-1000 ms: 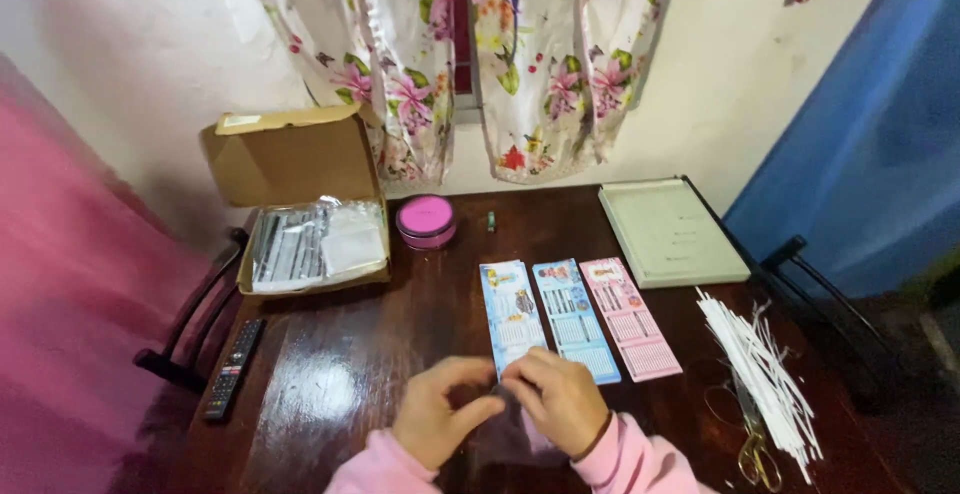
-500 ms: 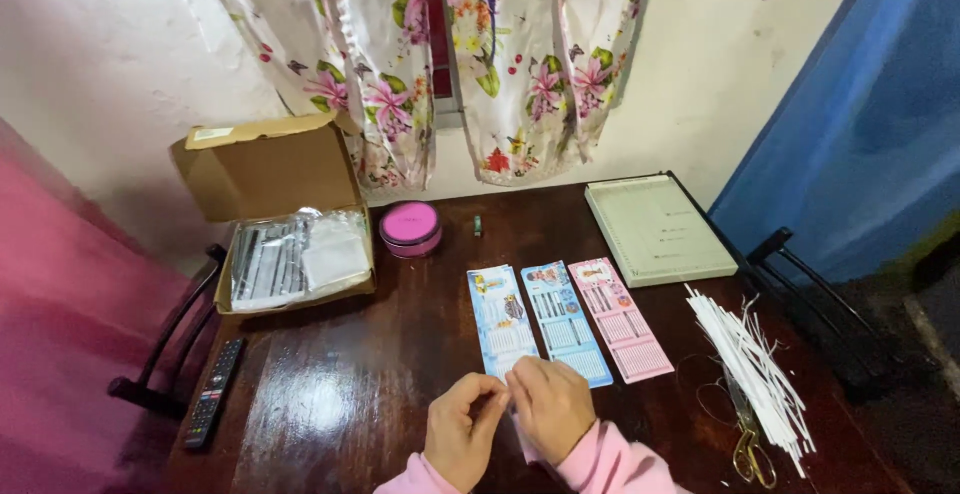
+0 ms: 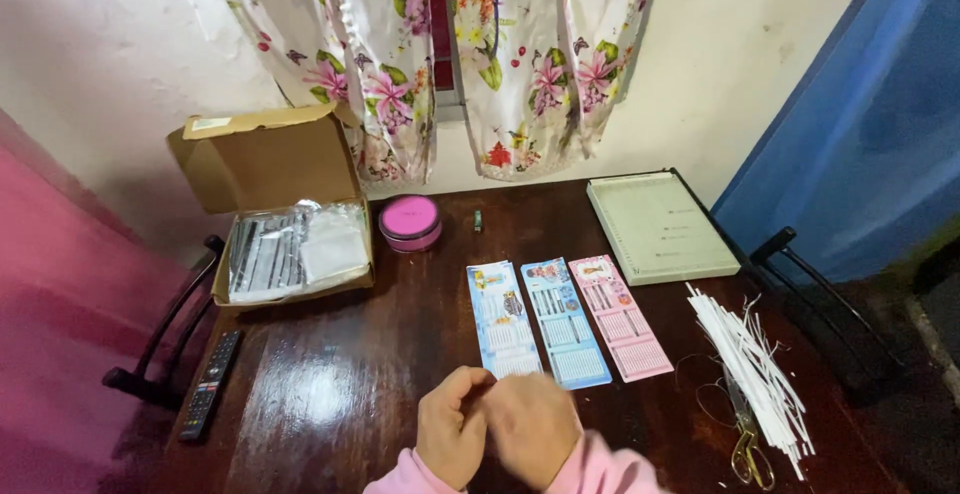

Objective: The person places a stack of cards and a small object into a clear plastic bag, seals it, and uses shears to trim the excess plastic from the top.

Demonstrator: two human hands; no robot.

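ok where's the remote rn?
Head view, left edge of the dark wooden table: the black remote lies below the open cardboard box, well left of the hands.

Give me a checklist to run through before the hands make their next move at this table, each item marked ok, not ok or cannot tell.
1. Both hands in view: ok. The left hand and right hand meet at the table's near edge.
2. What the hands hold: cannot tell; the right hand is blurred and the fingers hide it.
3. Three cards laid flat side by side: ok. The blue card, light blue card and pink card lie just beyond the hands.
4. White strips gathered: ok, in a loose pile to the right.
5. Scissors free: not ok, partly under the strips.
6. Cardboard box open: ok.
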